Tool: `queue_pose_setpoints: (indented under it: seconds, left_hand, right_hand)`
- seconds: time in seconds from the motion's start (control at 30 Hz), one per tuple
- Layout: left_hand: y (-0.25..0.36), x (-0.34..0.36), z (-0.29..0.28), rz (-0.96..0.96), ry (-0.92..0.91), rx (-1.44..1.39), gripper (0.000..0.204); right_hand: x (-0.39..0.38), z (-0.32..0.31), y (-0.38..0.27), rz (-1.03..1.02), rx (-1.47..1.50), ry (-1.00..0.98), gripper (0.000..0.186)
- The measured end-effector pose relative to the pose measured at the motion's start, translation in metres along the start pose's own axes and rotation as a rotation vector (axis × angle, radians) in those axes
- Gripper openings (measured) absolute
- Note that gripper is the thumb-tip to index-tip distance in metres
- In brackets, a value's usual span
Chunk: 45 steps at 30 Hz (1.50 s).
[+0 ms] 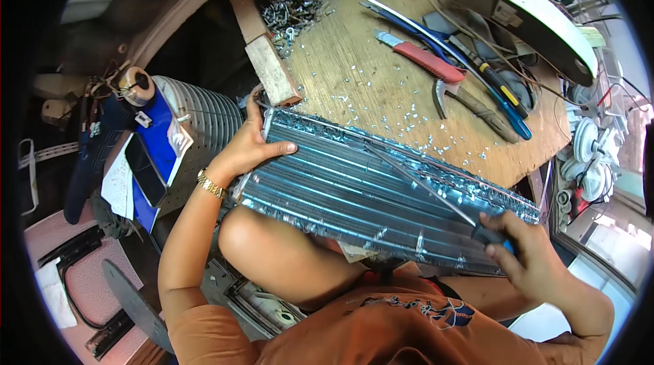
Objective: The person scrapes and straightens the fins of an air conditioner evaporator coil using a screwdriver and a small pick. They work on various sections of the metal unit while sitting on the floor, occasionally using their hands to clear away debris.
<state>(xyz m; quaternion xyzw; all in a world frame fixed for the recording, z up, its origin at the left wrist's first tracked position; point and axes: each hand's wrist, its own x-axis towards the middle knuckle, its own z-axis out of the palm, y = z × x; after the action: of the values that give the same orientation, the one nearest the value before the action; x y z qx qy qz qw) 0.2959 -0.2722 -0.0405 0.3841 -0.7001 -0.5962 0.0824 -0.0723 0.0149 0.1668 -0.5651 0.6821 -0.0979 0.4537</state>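
Left hand grip clamps the finned panel by the near edge of the desk, apparently to steady it; right hand grip encircles the screwdriver, apparently for control.

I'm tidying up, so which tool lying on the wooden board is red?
The utility knife: its body is red, whereas the curved-headed tool has a brown handle and the long screwdriver there a blue one.

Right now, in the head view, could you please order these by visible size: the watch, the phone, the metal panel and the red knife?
1. Metal panel
2. Phone and red knife: too alike to rank
3. Watch
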Motion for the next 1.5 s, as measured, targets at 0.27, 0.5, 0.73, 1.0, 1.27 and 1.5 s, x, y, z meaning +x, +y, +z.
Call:
queue_pose_setpoints:
  seconds: [0.27,0.5,0.73,1.0,1.27,1.5]
  left_hand:
    - [0.013,0.005,-0.008,0.042,0.001,0.147,0.131]
    - [0.013,-0.001,-0.001,-0.130,-0.024,-0.011,0.136]
    - [0.008,-0.001,0.005,-0.010,-0.030,0.022,0.134]
    - [0.000,0.007,-0.008,0.053,-0.005,0.080,0.137]
    - [0.000,0.008,-0.007,0.081,-0.003,0.076,0.135]
    - [0.010,-0.003,0.004,-0.035,-0.035,0.024,0.136]
  right_hand:
    - [-0.021,0.004,0.016,0.036,0.088,0.080,0.031]
    - [-0.010,0.006,0.018,0.012,0.062,0.072,0.029]
    - [0.000,0.015,0.002,0.114,0.064,0.020,0.031]
    - [-0.005,0.004,-0.006,0.137,0.027,-0.034,0.040]
    - [-0.013,0.020,0.015,-0.100,0.061,0.132,0.042]
    - [0.011,0.010,-0.013,0.125,0.091,-0.050,0.039]
